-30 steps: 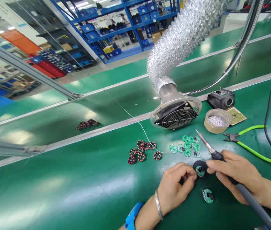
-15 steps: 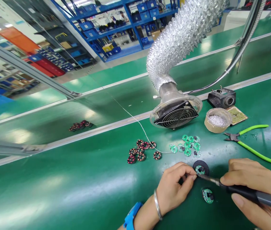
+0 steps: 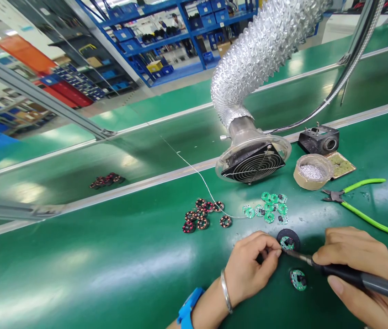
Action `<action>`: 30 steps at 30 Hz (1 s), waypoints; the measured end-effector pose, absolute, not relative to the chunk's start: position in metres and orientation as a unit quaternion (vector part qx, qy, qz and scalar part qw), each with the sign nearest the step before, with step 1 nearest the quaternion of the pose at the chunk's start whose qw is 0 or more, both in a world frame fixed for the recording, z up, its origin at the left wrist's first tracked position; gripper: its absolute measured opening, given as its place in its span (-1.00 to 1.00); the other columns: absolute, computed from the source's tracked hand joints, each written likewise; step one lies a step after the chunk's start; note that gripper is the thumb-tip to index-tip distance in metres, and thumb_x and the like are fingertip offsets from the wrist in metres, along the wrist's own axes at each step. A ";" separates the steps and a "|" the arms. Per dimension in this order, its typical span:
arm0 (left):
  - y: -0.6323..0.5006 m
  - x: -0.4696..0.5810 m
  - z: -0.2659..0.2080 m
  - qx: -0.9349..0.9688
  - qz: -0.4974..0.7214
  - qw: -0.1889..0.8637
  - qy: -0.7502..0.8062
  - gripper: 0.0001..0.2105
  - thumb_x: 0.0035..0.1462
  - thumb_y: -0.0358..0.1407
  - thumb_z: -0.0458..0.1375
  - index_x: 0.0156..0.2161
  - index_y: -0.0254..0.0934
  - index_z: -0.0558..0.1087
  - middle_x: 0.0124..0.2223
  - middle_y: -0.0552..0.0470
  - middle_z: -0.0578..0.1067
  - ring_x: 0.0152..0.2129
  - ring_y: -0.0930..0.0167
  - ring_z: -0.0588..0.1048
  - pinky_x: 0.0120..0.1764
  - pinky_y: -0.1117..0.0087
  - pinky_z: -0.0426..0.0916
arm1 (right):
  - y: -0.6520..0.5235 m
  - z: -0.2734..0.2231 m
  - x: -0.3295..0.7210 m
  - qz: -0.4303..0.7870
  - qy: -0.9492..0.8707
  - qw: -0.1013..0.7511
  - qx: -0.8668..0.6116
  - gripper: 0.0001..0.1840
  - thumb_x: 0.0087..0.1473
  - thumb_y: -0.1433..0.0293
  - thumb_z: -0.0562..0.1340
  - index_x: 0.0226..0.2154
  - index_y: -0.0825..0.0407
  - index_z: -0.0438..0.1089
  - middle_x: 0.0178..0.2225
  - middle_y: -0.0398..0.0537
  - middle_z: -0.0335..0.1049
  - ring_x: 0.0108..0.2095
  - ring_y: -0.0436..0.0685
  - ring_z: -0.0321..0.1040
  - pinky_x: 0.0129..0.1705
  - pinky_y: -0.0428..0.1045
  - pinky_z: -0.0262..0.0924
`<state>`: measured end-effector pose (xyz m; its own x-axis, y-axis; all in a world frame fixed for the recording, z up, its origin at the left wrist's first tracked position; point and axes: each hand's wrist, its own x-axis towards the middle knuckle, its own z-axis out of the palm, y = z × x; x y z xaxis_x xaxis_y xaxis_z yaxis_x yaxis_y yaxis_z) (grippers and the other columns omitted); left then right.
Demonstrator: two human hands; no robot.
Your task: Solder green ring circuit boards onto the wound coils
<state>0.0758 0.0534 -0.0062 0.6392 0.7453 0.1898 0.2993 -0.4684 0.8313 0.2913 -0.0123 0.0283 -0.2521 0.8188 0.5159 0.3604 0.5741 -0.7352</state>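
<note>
Iron: slim grey soldering iron [image 3: 358, 278] with a bare metal tip, gripped in the closed right hand [image 3: 361, 265]; the tip points left and meets the ring between the two hands.
Ring: one round black ring [image 3: 288, 240] with a green circuit disc set in it, flat on the belt, just past the left fingertips and touching the iron's tip.
Left hand: left hand [image 3: 248, 269] pinched shut, thumb and forefinger together at the ring's near edge; whether they hold anything small cannot be told. A thin metal bangle and a blue strap circle the wrist.
Spare disc: one more green disc [image 3: 297, 279] lies below the iron's shaft, between the hands.
Green discs: loose pile [image 3: 269, 208] beyond the ring, about ten.
Coils: seven or so dark red-dotted rings [image 3: 202, 214], beyond and left of the left hand.
Belt: glossy green belt [image 3: 111, 269].
Cutters: one pair, green-handled [image 3: 358, 201], beyond the right hand.
Duct: crinkled foil hose ending in a round wire-grilled fan [image 3: 252, 160].
</note>
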 end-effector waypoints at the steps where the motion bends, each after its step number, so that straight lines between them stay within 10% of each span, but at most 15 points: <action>1: 0.053 0.076 -0.006 0.811 0.277 0.402 0.322 -0.92 0.10 -0.46 0.11 -0.35 -0.29 0.44 -0.45 0.03 0.48 -0.55 0.49 0.42 -0.45 0.53 0.34 | -0.012 0.028 0.291 0.244 -0.753 0.469 -0.391 -0.69 -0.03 0.53 0.12 -0.17 0.01 0.33 -0.54 -0.09 0.33 -0.62 0.05 0.16 -0.55 0.01 0.02; 30: 0.051 0.076 -0.004 0.850 0.278 0.343 0.287 -0.89 0.12 -0.51 0.06 -0.30 -0.29 0.39 -0.42 0.01 0.47 -0.51 0.48 0.42 -0.42 0.52 0.33 | 0.012 -0.001 0.276 0.151 -0.815 0.396 -0.395 -0.61 0.11 0.66 0.06 -0.05 0.05 0.30 -0.47 -0.13 0.27 -0.47 0.03 0.08 -0.44 -0.06 0.07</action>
